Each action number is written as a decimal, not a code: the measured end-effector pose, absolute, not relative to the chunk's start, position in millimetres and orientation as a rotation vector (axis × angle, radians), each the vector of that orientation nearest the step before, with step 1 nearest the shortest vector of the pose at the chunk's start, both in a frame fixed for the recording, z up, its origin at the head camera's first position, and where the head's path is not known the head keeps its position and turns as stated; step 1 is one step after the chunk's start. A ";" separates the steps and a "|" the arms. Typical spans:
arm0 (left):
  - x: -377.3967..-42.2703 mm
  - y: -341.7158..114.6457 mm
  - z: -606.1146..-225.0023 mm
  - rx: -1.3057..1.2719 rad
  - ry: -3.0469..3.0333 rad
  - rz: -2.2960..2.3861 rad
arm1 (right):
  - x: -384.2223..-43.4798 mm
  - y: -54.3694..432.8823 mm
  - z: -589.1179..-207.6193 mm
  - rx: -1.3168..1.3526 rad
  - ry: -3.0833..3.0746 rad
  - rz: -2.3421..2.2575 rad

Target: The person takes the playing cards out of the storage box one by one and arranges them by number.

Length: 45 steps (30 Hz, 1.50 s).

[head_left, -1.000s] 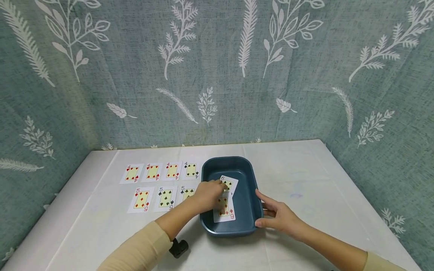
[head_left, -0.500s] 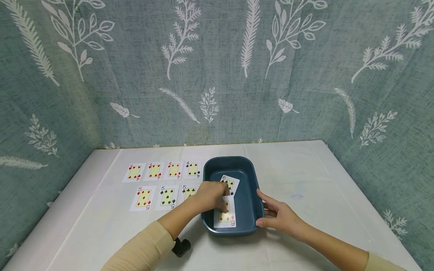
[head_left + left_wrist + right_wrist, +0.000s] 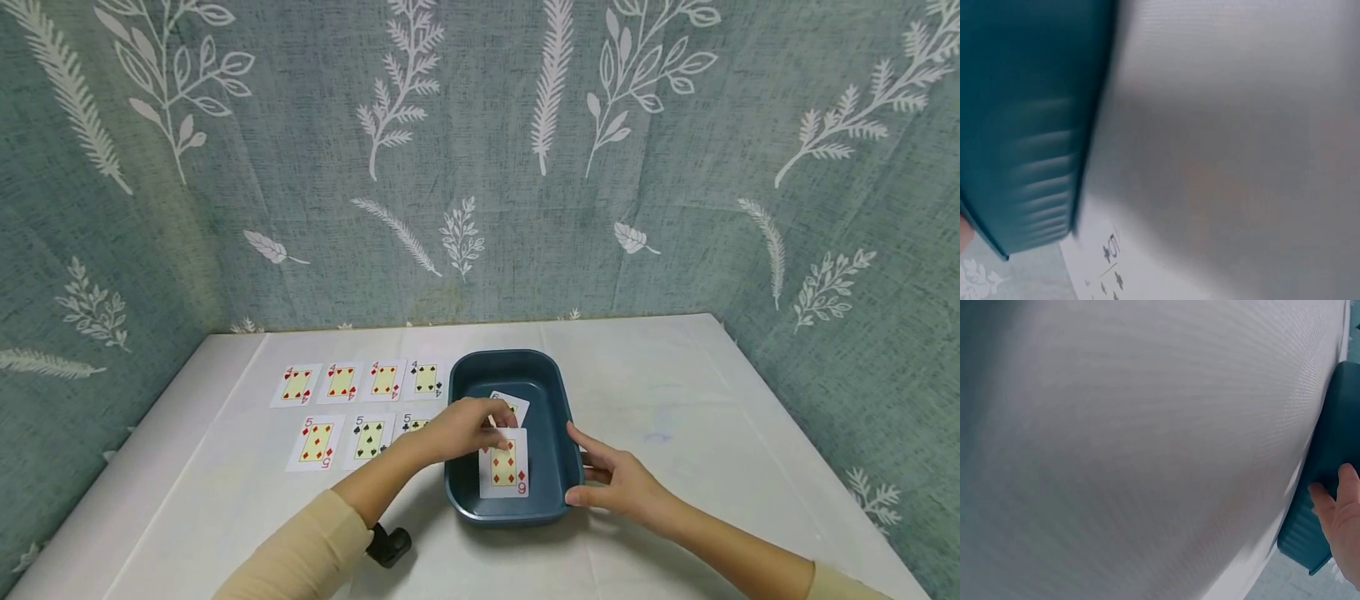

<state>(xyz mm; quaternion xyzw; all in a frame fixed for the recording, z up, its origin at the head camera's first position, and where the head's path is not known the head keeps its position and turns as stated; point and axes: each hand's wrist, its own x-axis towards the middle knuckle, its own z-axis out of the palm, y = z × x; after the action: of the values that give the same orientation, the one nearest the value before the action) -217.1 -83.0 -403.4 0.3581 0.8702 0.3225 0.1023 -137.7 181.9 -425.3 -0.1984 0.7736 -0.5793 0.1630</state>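
Note:
My left hand [image 3: 472, 429] reaches into a dark blue rectangular tray [image 3: 551, 433] and pinches the six of diamonds [image 3: 504, 479] by its far edge. Another playing card, a black six [image 3: 517, 406], lies in the tray behind that hand, partly covered by it. At the tray's right side, my right hand [image 3: 618, 479] holds on, thumb at the near corner and fingers along the outer wall. The right wrist view shows fingers [image 3: 1329, 503] against the tray's wall [image 3: 1322, 444]. In the left wrist view the tray's ribbed wall [image 3: 1047, 169] fills the left.
Left of the tray lies a row of several fours, such as the four of diamonds [image 3: 385, 380]. Nearer is a row of fives: the five of diamonds [image 3: 316, 443], spades [image 3: 369, 440] and clubs [image 3: 408, 423], the last partly under my left forearm. Patterned cloth [image 3: 495, 167] hangs behind the white table [image 3: 660, 375].
My left hand has shifted slightly right and away from me, now covering more of the black six. The six of diamonds has moved slightly right and straightened. The right hand stays at the tray.

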 end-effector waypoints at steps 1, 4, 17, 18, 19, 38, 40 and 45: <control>-217.1 -84.3 -402.7 1.067 2.554 0.979 | -137.5 181.9 -425.2 -0.566 2.204 -1.654; -217.5 -87.8 -399.5 1.099 2.548 1.038 | -137.1 181.9 -425.0 -0.569 2.199 -1.658; -212.9 -104.3 -370.0 0.933 2.519 1.292 | -136.8 181.5 -424.8 -0.579 2.181 -1.680; -212.2 -106.1 -367.8 0.919 2.511 1.311 | -137.0 181.5 -425.0 -0.583 2.179 -1.683; -211.3 -107.9 -365.7 0.905 2.504 1.327 | -137.1 181.5 -425.2 -0.586 2.179 -1.683; -181.2 -158.2 -353.4 0.737 2.484 1.400 | -137.3 182.9 -430.7 -0.620 2.122 -1.733; -178.4 -163.8 -355.5 0.722 2.488 1.408 | -137.4 182.6 -430.4 -0.620 2.119 -1.730; -172.5 -177.8 -359.0 0.709 2.501 1.398 | -137.4 182.0 -429.5 -0.615 2.123 -1.726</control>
<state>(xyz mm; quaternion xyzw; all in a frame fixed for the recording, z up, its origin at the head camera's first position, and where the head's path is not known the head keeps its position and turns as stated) -172.5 -177.8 -359.0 0.2391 0.8436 0.4714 0.0947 -137.4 182.0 -429.5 -0.2163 0.7462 -0.6067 0.1680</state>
